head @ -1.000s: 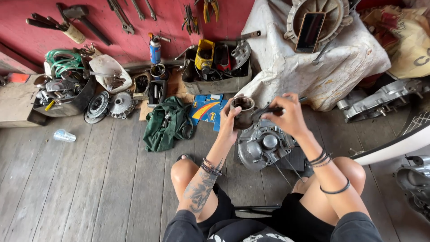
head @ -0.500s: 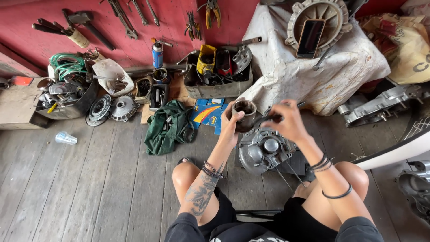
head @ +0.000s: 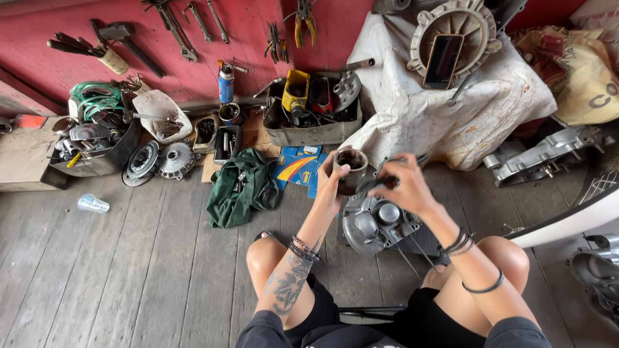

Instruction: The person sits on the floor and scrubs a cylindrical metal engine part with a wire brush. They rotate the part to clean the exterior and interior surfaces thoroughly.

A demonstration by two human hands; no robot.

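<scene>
In the middle of the frame, the left hand (head: 330, 187) wraps a round metal cup (head: 350, 166) — the right hand (head: 405, 185) pinches a thin dark tool (head: 373, 185) beside it.

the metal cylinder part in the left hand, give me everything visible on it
The metal cylinder is a short, open-topped sleeve, dull grey-brown and grimy, with a dark hollow bore and a paler rim. It looks like cast or machined metal, worn rather than new. It is held roughly upright in the air above the grey engine case on the plank floor. The left hand grips its side and lower part; the right hand brings a thin dark tool to its right side. Whether the tool touches it is unclear.
</scene>
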